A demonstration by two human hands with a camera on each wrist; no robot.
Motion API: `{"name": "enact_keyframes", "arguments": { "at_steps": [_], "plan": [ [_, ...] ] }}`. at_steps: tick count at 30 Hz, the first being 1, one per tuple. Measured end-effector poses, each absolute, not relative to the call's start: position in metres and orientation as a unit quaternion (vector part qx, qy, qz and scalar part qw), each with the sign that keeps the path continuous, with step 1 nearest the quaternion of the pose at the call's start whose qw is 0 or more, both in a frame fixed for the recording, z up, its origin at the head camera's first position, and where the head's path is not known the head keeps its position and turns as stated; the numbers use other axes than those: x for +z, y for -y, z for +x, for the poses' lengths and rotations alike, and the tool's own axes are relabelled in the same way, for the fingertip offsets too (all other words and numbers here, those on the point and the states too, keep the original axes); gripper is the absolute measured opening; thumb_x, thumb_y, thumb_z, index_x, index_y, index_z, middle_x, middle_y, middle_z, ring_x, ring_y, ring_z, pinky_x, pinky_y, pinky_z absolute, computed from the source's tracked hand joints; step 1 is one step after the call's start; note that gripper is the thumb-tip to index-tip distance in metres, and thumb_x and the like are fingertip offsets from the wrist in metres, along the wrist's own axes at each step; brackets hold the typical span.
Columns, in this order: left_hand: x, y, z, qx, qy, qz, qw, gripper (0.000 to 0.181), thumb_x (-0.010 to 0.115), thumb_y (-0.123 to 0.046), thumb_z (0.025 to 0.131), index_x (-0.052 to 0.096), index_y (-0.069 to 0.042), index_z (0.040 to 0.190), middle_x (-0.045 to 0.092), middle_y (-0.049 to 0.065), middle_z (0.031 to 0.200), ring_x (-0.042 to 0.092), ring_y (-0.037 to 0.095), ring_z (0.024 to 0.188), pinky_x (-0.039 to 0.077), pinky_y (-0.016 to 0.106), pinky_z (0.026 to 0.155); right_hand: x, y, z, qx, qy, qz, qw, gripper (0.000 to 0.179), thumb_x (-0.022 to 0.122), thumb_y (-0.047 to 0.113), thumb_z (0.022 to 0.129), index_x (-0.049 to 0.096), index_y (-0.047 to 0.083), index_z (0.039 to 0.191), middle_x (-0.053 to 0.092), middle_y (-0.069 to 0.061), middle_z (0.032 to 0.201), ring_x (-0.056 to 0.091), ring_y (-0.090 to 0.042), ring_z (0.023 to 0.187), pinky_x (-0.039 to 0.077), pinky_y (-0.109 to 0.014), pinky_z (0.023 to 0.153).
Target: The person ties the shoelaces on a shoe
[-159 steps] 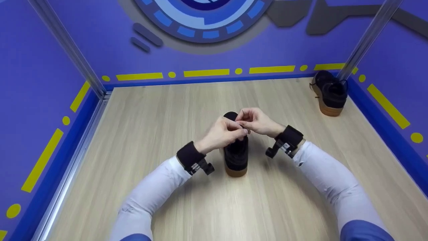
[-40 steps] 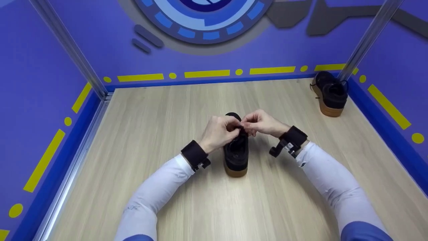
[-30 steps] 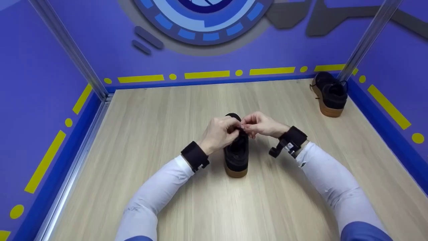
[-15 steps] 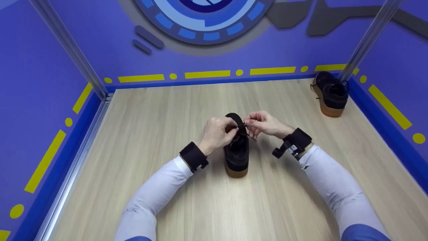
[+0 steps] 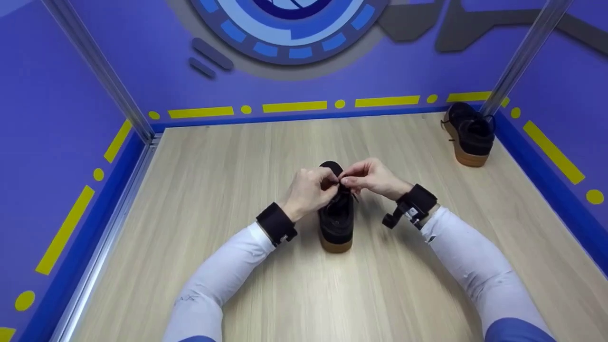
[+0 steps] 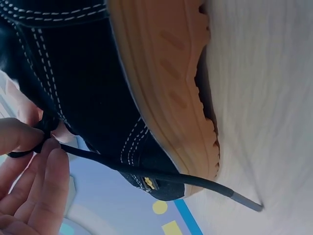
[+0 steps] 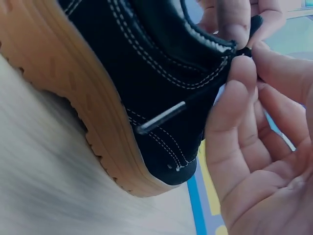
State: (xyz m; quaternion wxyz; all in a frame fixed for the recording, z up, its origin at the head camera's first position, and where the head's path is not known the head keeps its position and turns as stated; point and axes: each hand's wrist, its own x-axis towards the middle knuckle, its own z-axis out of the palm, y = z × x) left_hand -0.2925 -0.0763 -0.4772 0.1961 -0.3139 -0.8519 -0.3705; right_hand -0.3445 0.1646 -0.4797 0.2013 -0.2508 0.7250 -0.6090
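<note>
A black low shoe with white stitching and a tan gum sole (image 5: 336,230) stands upright mid-table, toe toward the back wall. Over its tongue, my left hand (image 5: 304,194) pinches the black shoelace (image 6: 205,183) between thumb and fingers. One lace end trails past the shoe's side and shows a hard tip in the left wrist view. From the other side my right hand (image 5: 375,179) also pinches the lace, its fingertips meeting those of the left hand at the top of the lacing. In the right wrist view another lace tip (image 7: 161,117) hangs over the shoe's side. Fingers partly hide the knot area.
A matching black shoe (image 5: 470,135) with loose laces stands in the back right corner, close to the walls. The light wood table (image 5: 213,166) is bounded by a purple-blue back wall (image 5: 294,88) and side walls, with metal posts at the corners.
Half a second ago my right hand was drawn out rightward with lace; now it is back against the left fingertips. Earlier the left hand reached farther over the shoe. The shoe stays in place.
</note>
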Motion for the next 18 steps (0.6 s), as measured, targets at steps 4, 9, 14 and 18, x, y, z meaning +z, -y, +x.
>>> {"name": "enact_keyframes", "arguments": {
  "at_steps": [4, 9, 14, 18],
  "plan": [
    [-0.475, 0.079, -0.291, -0.359, 0.86, -0.307, 0.192, 0.005, 0.082, -0.013, 0.096, 0.084, -0.008, 0.097, 0.084, 0.006, 0.089, 0.076, 0.019, 0.073, 0.063, 0.037, 0.067, -0.48, -0.164, -0.343, -0.61, -0.729, -0.264, 0.164, 0.025, 0.072, -0.004, 0.103, 0.072, -0.025, 0.117, 0.078, 0.01, 0.075, 0.066, -0.001, 0.061, 0.055, -0.017, 0.058],
    [-0.47, 0.084, -0.287, -0.336, 0.877, -0.295, 0.174, 0.01, 0.081, -0.016, 0.1, 0.084, -0.009, 0.095, 0.084, 0.005, 0.086, 0.073, 0.018, 0.069, 0.058, 0.036, 0.062, -0.481, -0.165, -0.342, -0.609, -0.728, -0.285, 0.132, 0.022, 0.07, -0.006, 0.103, 0.073, -0.026, 0.113, 0.076, 0.01, 0.073, 0.064, 0.0, 0.06, 0.054, -0.017, 0.057],
    [-0.469, 0.09, -0.285, -0.321, 0.888, -0.288, 0.157, 0.015, 0.078, -0.017, 0.102, 0.081, -0.008, 0.091, 0.083, 0.006, 0.083, 0.073, 0.02, 0.068, 0.054, 0.035, 0.06, -0.482, -0.165, -0.34, -0.621, -0.725, -0.277, 0.112, 0.021, 0.071, -0.008, 0.102, 0.073, -0.027, 0.111, 0.078, 0.003, 0.073, 0.065, -0.001, 0.058, 0.054, -0.017, 0.056],
    [-0.471, 0.095, -0.286, -0.325, 0.892, -0.28, 0.144, 0.017, 0.077, -0.017, 0.102, 0.081, -0.008, 0.089, 0.08, 0.006, 0.077, 0.071, 0.02, 0.066, 0.05, 0.033, 0.059, -0.485, -0.167, -0.338, -0.64, -0.717, -0.253, 0.111, 0.025, 0.071, -0.008, 0.103, 0.07, -0.03, 0.113, 0.078, 0.004, 0.073, 0.066, -0.002, 0.059, 0.055, -0.016, 0.058]
  ]
}}
